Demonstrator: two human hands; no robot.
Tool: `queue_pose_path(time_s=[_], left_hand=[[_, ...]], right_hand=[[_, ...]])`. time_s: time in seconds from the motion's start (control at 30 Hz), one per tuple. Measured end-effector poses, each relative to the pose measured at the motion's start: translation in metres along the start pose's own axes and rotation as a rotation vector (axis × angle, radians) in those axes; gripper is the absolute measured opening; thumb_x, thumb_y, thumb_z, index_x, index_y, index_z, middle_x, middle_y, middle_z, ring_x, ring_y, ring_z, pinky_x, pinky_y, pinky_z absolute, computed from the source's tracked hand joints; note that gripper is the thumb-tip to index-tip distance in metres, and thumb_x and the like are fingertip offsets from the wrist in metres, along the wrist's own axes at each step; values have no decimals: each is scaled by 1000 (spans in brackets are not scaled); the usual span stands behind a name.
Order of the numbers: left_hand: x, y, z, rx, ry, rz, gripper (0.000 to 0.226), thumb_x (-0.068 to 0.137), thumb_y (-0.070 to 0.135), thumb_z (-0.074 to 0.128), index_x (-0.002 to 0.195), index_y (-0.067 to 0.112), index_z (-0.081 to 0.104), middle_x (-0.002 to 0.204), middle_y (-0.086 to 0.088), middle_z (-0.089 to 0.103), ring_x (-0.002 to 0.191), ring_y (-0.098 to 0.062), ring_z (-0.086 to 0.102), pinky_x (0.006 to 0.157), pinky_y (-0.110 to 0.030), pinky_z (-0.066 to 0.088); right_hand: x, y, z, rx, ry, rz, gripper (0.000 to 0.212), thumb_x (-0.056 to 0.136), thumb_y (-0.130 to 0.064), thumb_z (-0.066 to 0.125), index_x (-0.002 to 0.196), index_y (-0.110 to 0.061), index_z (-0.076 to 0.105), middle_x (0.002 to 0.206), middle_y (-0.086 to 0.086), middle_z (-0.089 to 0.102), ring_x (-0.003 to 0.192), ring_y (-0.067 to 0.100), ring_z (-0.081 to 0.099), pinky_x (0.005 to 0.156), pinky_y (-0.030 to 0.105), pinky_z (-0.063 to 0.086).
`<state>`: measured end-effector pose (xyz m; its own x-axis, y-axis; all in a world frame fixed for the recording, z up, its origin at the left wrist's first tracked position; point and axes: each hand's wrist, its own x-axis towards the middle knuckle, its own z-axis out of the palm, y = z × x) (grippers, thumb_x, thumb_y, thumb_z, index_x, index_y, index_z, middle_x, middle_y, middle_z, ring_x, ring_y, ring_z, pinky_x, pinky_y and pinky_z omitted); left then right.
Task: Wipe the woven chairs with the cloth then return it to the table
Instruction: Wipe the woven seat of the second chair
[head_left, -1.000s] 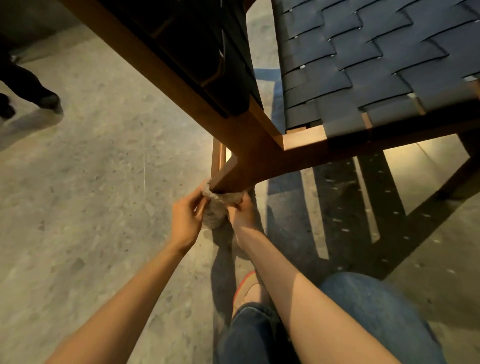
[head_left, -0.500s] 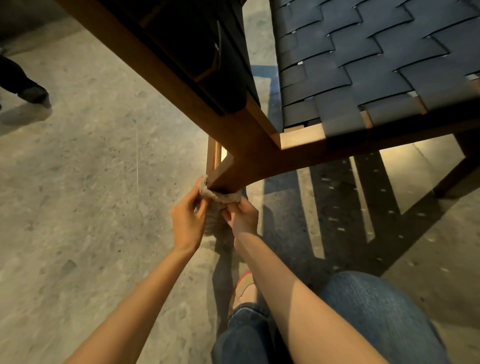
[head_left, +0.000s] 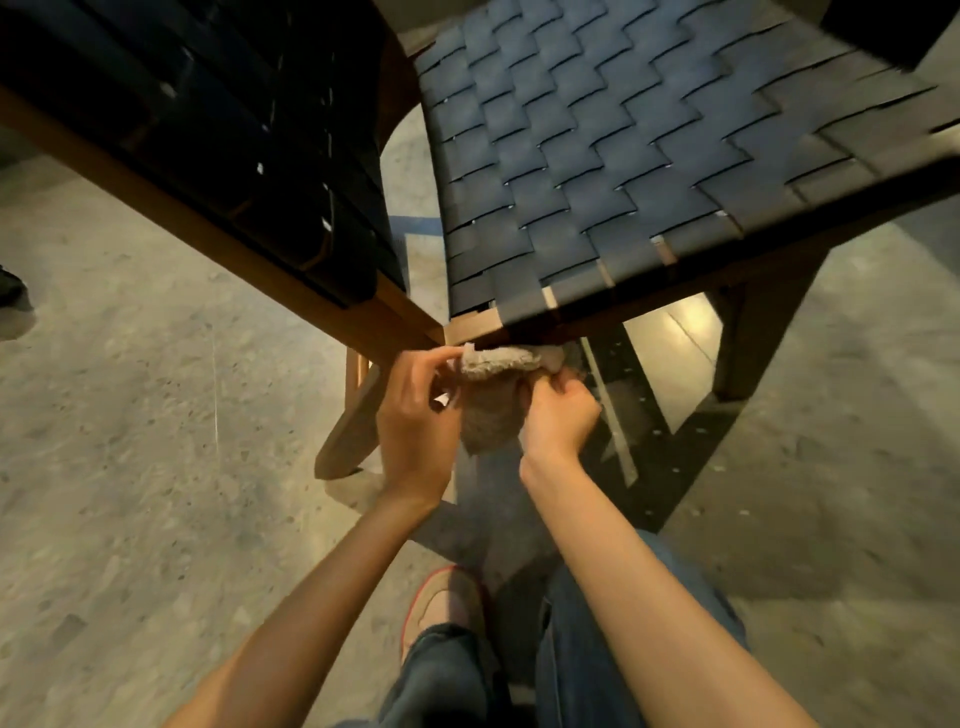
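A wooden chair with a dark woven seat (head_left: 613, 171) fills the upper right, and its dark woven back (head_left: 249, 156) slants across the upper left. A beige cloth (head_left: 493, 384) is bunched just under the seat's front left corner, touching the wooden rail. My left hand (head_left: 415, 415) pinches the cloth's left edge between thumb and fingers. On the other side my right hand (head_left: 561, 415) grips the cloth with curled fingers. Part of the cloth hangs down between the two hands.
The chair's wooden legs (head_left: 353, 421) stand on a speckled concrete floor (head_left: 130, 467). My jeans-clad knees and a red-trimmed shoe (head_left: 441, 603) are below the hands. Another person's dark shoe (head_left: 8, 286) shows at the left edge.
Both hands have carried the cloth up from the lower part of the chair leg to the seat's front corner. The view has moved closer to the chair.
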<state>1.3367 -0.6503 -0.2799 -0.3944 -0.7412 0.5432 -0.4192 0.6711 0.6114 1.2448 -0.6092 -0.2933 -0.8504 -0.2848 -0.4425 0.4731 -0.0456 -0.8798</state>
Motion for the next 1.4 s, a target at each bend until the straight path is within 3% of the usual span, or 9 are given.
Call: queue_pose_path(time_s=[0.2,0.37,0.53,0.83,1.0,1.07,1.17,1.27,1.4], left_hand=[[30,25,17,65,-60,223,27,73,-5,75,99,-1,68,90,-17,64,82,-13,55,71,-18,50],[37,27,17,33,-158,274,30,75,3,77,103,-2,69,92,-17,62,82,-12,53,69,-18,49],[64,80,46,-19,-301,351,22,82,11,71,102,3,69,95,-10,59,78,-12,56,66,-23,53],[95,142,87,-92,-414,389,15,84,17,71,93,5,72,90,-7,63,70,-17,59,67,-34,53],[116,175,104,-225,-402,364,15,85,16,69,98,8,70,93,-2,61,75,-10,58,70,-26,54],[127,187,114,-222,-409,365,13,86,17,68,97,12,72,94,0,62,83,-10,57,76,-28,52],[135,189,128,-170,-496,389,16,88,20,66,102,15,72,102,1,62,95,-11,56,86,-26,47],[137,179,133,-204,-540,406,24,90,22,63,113,17,67,110,3,60,102,-6,54,90,-14,41],[136,168,135,-281,-555,337,25,90,21,63,114,20,68,114,5,63,105,-1,54,91,-8,39]], right_hand=[[17,-33,-21,130,-20,20,22,89,0,58,108,-9,67,97,0,70,94,10,66,85,27,55],[31,-48,-39,156,41,9,9,91,-8,60,95,-13,67,93,0,69,86,8,67,74,20,57],[62,-86,-64,175,183,-95,19,90,-9,62,107,-13,68,93,-6,69,88,5,65,74,16,55],[89,-130,-99,186,377,-204,26,80,-16,75,64,-33,63,61,-17,64,64,0,65,51,7,47],[107,-171,-119,291,558,-436,20,84,-18,71,77,-34,64,86,-15,66,84,0,64,60,3,46],[117,-180,-121,292,465,-546,19,87,-21,68,101,-33,63,113,-9,63,99,-4,58,71,3,45],[127,-169,-114,120,271,-598,53,93,-24,59,141,-26,37,143,2,40,118,-1,41,80,-3,38],[134,-160,-101,76,203,-604,64,98,-23,50,148,-22,11,152,9,24,125,8,35,86,-1,36],[147,-180,-93,-10,270,-650,66,99,-25,46,148,-10,5,156,15,10,138,22,29,98,4,31]])
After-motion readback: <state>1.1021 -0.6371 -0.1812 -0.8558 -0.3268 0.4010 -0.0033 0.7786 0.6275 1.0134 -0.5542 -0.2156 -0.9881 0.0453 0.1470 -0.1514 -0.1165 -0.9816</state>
